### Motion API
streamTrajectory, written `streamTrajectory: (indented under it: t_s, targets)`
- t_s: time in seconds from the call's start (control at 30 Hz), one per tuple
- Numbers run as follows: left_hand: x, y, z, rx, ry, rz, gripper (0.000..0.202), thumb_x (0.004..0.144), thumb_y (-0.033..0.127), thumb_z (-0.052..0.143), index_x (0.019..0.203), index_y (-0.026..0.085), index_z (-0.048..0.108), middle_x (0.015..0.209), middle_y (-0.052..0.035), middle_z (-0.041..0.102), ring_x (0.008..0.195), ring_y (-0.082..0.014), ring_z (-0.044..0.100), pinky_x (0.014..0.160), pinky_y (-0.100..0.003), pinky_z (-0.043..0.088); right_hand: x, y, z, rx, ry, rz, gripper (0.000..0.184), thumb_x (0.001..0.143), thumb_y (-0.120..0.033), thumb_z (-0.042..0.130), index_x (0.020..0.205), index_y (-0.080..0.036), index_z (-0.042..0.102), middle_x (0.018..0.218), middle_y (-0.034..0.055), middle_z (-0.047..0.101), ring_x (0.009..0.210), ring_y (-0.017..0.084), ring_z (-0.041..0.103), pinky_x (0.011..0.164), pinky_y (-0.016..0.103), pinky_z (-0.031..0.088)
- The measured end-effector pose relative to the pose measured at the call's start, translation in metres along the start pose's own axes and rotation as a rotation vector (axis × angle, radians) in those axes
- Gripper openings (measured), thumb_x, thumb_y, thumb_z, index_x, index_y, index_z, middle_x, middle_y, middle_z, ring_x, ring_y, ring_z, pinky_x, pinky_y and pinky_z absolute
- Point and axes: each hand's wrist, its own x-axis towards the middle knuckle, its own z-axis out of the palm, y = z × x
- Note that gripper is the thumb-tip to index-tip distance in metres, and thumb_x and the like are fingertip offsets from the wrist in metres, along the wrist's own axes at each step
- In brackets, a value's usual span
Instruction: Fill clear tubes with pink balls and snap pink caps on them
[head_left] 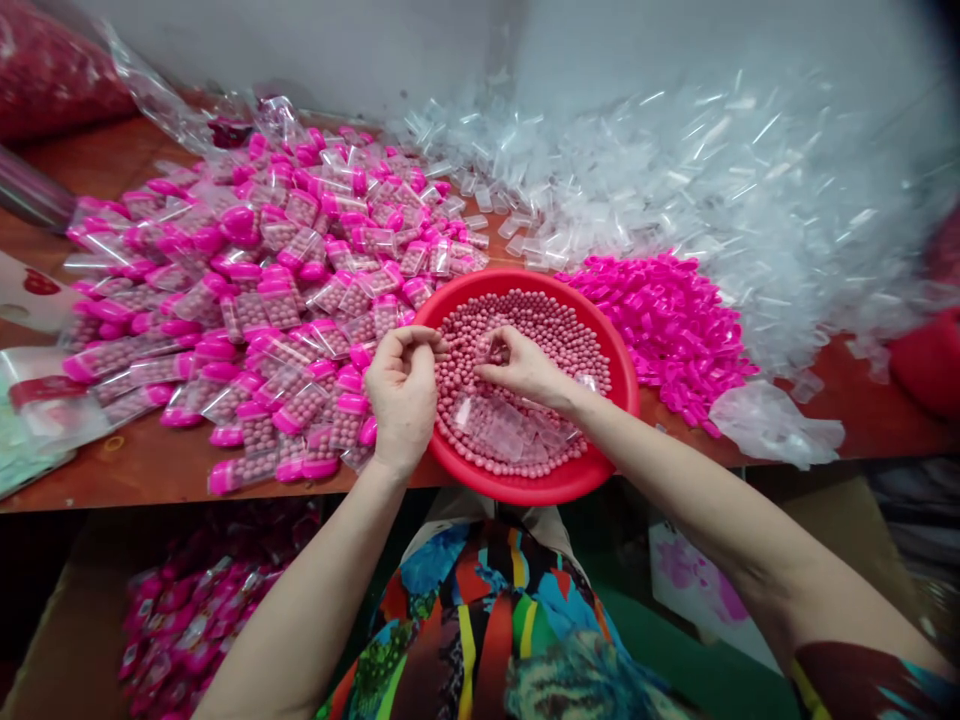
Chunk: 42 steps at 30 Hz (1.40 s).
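Note:
A red basin filled with small pink beads sits at the table's front edge. Several clear plastic containers lie on the beads near its front. Over the middle of the basin, my right hand pinches a small clear container, low against the beads. My left hand is at the basin's left rim with its fingers curled together; whatever they hold is hidden. Beside it spreads a large heap of bead-filled clear containers with bright pink caps.
Loose pink caps are piled right of the basin. Behind them rises a big mound of clear containers against the wall. A crumpled plastic bag lies at the front right. Below the table, a box holds more pink pieces.

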Motion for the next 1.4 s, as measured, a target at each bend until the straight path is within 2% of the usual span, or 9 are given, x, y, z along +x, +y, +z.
streamTrajectory:
  t_s: [0.17,0.33,0.53,0.7,0.8,1.0,1.1,1.23,1.4]
  targets:
    - [0.002,0.0,0.001,-0.04,-0.007,-0.006,0.008,0.084,0.016,0.059,0.089,0.017,0.066,0.086,-0.0012,0.069,0.079,-0.0126,0.067,0.079,-0.026,0.054,0.009,0.019,-0.03,-0.073,0.235,0.082,0.047,0.074,-0.033,0.072,0.114,-0.018,0.052,0.094,0.0015,0.067,0.078,0.016,0.062,0.077,0.031,0.051]
    - [0.002,0.0,0.003,0.003,-0.035,-0.003,0.009,0.084,0.018,0.059,0.09,0.017,0.065,0.084,-0.0015,0.069,0.078,-0.0133,0.067,0.078,-0.028,0.054,0.026,0.026,-0.036,-0.343,0.293,0.133,0.041,0.08,-0.027,0.07,0.116,-0.016,0.055,0.106,0.0108,0.071,0.097,0.026,0.067,0.092,0.041,0.051]
    - [0.0,-0.001,0.005,0.124,-0.116,0.042,0.01,0.083,0.017,0.056,0.089,0.017,0.064,0.08,-0.0011,0.067,0.076,-0.0134,0.064,0.076,-0.028,0.053,0.027,0.024,-0.056,-0.378,0.22,0.163,0.044,0.09,-0.033,0.063,0.125,-0.009,0.054,0.106,0.014,0.071,0.095,0.025,0.067,0.089,0.039,0.052]
    - [0.002,-0.001,0.006,0.171,-0.135,0.048,0.015,0.079,0.014,0.053,0.087,0.017,0.066,0.08,-0.0009,0.069,0.073,-0.0134,0.064,0.073,-0.026,0.052,-0.005,0.025,-0.081,-0.63,-0.036,0.073,0.029,0.088,-0.033,0.066,0.109,-0.013,0.064,0.106,0.0123,0.069,0.094,0.023,0.065,0.088,0.035,0.05]
    - [0.004,-0.001,0.01,0.249,-0.196,-0.005,0.017,0.078,0.015,0.053,0.086,0.017,0.067,0.079,-0.002,0.069,0.071,-0.0148,0.065,0.07,-0.027,0.052,-0.021,0.022,-0.076,-0.731,-0.035,0.031,0.026,0.089,-0.03,0.064,0.108,-0.012,0.065,0.109,0.0151,0.068,0.098,0.025,0.064,0.089,0.036,0.049]
    - [0.0,-0.003,0.038,0.34,-0.467,-0.206,0.024,0.076,0.022,0.067,0.1,0.016,0.068,0.086,-0.0053,0.072,0.074,-0.018,0.067,0.066,-0.028,0.053,-0.033,0.006,-0.056,-0.369,0.048,-0.276,0.038,0.087,-0.03,0.066,0.121,-0.014,0.06,0.111,0.0119,0.069,0.099,0.022,0.066,0.089,0.034,0.051]
    - [-0.004,0.003,0.049,0.188,-0.429,-0.373,0.022,0.075,0.017,0.068,0.096,0.015,0.065,0.075,-0.0015,0.069,0.064,-0.0149,0.065,0.059,-0.025,0.052,-0.039,0.001,-0.049,-0.335,0.072,-0.391,0.04,0.087,-0.029,0.066,0.124,-0.015,0.058,0.118,0.0141,0.067,0.108,0.025,0.064,0.093,0.037,0.051]
    - [-0.005,0.016,0.046,0.011,-0.419,-0.581,0.02,0.075,0.015,0.068,0.094,0.014,0.06,0.067,0.0014,0.066,0.054,-0.0121,0.063,0.053,-0.022,0.05,-0.049,0.0,-0.047,-0.335,0.083,-0.354,0.04,0.087,-0.033,0.069,0.122,-0.017,0.059,0.11,0.0121,0.068,0.099,0.025,0.065,0.087,0.039,0.053]
    - [0.004,0.028,0.022,-0.002,-0.281,-0.459,0.02,0.072,0.015,0.069,0.09,0.011,0.061,0.062,0.0012,0.065,0.052,-0.0106,0.062,0.055,-0.021,0.051,-0.051,0.014,-0.059,-0.405,0.088,-0.389,0.033,0.09,-0.028,0.066,0.12,-0.016,0.061,0.108,0.0133,0.067,0.099,0.026,0.064,0.089,0.04,0.052]
